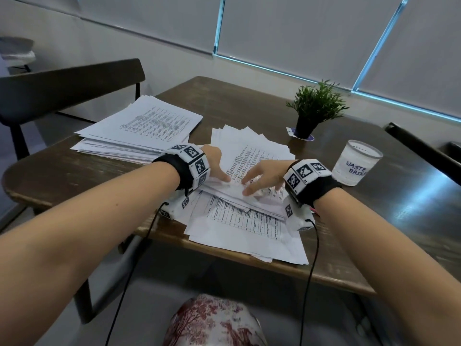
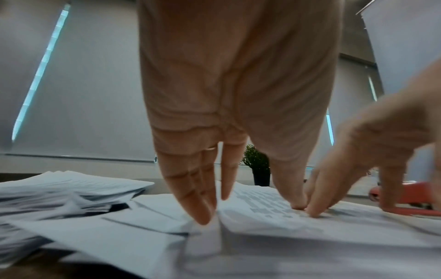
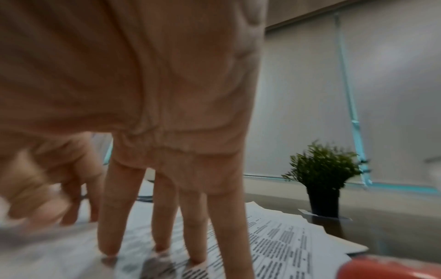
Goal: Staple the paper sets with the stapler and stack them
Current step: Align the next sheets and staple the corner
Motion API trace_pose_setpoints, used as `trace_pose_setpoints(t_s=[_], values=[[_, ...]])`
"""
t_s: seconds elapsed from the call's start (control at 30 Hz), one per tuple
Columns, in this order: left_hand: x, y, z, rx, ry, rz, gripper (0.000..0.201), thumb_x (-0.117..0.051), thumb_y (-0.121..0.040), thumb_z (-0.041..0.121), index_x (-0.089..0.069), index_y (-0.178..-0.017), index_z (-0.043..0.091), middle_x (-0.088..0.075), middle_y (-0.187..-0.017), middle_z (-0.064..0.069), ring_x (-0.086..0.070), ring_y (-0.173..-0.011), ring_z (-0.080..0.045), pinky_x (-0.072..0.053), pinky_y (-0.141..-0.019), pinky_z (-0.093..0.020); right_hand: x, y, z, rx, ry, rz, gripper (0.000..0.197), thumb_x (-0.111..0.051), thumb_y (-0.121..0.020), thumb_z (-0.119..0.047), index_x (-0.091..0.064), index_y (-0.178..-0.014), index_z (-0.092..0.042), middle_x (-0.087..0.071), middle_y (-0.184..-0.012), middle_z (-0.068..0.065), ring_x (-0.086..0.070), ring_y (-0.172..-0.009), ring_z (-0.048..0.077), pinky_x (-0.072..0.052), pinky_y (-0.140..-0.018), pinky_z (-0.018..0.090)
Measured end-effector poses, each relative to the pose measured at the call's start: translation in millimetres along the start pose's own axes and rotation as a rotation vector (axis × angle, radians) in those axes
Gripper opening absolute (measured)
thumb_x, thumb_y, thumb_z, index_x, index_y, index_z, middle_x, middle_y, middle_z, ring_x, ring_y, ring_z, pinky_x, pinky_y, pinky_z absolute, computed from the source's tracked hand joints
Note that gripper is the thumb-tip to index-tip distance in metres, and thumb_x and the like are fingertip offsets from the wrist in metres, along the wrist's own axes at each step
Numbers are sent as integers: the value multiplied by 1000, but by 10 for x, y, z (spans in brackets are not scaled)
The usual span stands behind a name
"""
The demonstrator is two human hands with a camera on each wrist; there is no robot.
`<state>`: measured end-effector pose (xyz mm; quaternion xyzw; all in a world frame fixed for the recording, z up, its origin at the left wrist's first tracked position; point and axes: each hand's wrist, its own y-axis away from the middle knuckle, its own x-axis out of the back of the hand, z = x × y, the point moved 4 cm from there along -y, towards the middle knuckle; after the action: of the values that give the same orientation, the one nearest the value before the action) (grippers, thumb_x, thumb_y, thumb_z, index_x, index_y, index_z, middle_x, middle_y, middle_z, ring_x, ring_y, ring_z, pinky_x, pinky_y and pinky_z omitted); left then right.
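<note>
A loose, fanned pile of printed sheets [image 1: 249, 221] lies in the middle of the brown table [image 1: 74, 176]. My left hand [image 1: 217, 168] rests on the pile's left side, with straight fingers [image 2: 203, 207] and thumb pressing the paper [image 2: 262, 236]. My right hand [image 1: 262, 176] is spread over the same sheets, its straight fingertips [image 3: 107, 245] touching the top page [image 3: 286, 245] close to the left thumb. A red stapler [image 2: 422, 192] lies on the papers just right of the right hand [image 2: 369, 151]. The right wrist view shows the stapler [image 3: 393, 268] at its lower right corner. In the head view my right wrist hides it.
A thicker stack of printed paper [image 1: 139, 126] lies at the back left of the table. A small potted plant [image 1: 314, 108] stands at the back, and a cup marked "waste basket" [image 1: 356, 162] at the right. A dark chair [image 1: 74, 78] stands behind the table's left side.
</note>
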<state>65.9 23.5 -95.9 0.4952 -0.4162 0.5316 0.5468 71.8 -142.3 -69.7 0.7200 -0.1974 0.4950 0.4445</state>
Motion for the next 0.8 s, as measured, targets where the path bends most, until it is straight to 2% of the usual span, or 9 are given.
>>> trace_pose_setpoints(t_s=[0.07, 0.17, 0.23, 0.3, 0.4, 0.47, 0.53, 0.63, 0.8], values=[[-14, 25, 74, 37, -24, -27, 62, -75, -68, 65, -46, -63, 11, -51, -61, -1, -50, -59, -17, -43, -60, -27, 98, 44, 168, -41, -53, 91, 53, -68, -83, -52, -60, -129, -26, -63, -127, -5, -58, -115, 15, -49, -95, 34], [-33, 62, 180, 93, -38, -53, 61, -81, -60, 64, -52, -69, 11, -59, -65, -1, -60, -67, -20, -56, -77, -32, 132, 66, 511, -159, 32, 208, 52, -69, -85, -45, -64, -124, -11, -65, -123, 4, -60, -114, 24, -47, -99, 36], [-55, 98, 264, 93, -92, -46, 55, -79, -67, 59, -52, -70, 11, -59, -68, -2, -65, -75, -23, -57, -82, -38, 77, 69, 750, -246, 118, 239, 53, -72, -83, -40, -65, -118, -2, -66, -118, 13, -63, -109, 31, -51, -96, 42], [-66, 132, 334, 80, -152, -36, 49, -74, -76, 54, -54, -70, 10, -58, -68, -2, -67, -84, -26, -57, -84, -41, 17, 62, 983, -321, 193, 223, 47, -73, -79, -42, -67, -106, -3, -69, -103, 12, -67, -94, 31, -55, -87, 40], [-50, 206, 410, 63, -209, -42, 46, -66, -84, 53, -63, -88, 7, -61, -79, -4, -67, -93, -26, -55, -87, -40, -42, -3, 1212, -350, 236, 177, 36, -77, -69, -38, -65, -83, -8, -70, -86, 9, -65, -73, 26, -58, -76, 37], [-40, 227, 408, 58, -227, -28, 51, -65, -84, 55, -64, -101, 6, -61, -87, -5, -66, -96, -25, -55, -88, -37, -54, -1, 1220, -334, 224, 162, 32, -79, -71, -32, -63, -83, -6, -68, -86, 10, -61, -71, 26, -53, -68, 35], [-53, 235, 389, 70, -230, -31, 56, -66, -83, 57, -63, -105, 6, -64, -94, -7, -65, -98, -25, -54, -89, -37, -65, -3, 1218, -324, 215, 151, 30, -78, -75, -27, -61, -87, -6, -64, -86, 8, -60, -74, 26, -46, -64, 30], [-75, 220, 357, 129, -223, -51, 65, -64, -81, 62, -64, -109, 3, -68, -106, -12, -65, -101, -29, -52, -93, -42, -72, -46, 1226, -329, 204, 183, 34, -77, -76, -28, -63, -95, -4, -66, -90, 9, -63, -81, 27, -51, -70, 31], [-153, 148, 351, 164, -202, -70, 69, -59, -80, 68, -64, -108, 5, -67, -106, -12, -63, -101, -31, -51, -93, -45, -2, 7, 1065, -313, 169, 362, 29, -66, -85, -28, -62, -101, -4, -65, -97, 12, -64, -89, 31, -55, -81, 37]])
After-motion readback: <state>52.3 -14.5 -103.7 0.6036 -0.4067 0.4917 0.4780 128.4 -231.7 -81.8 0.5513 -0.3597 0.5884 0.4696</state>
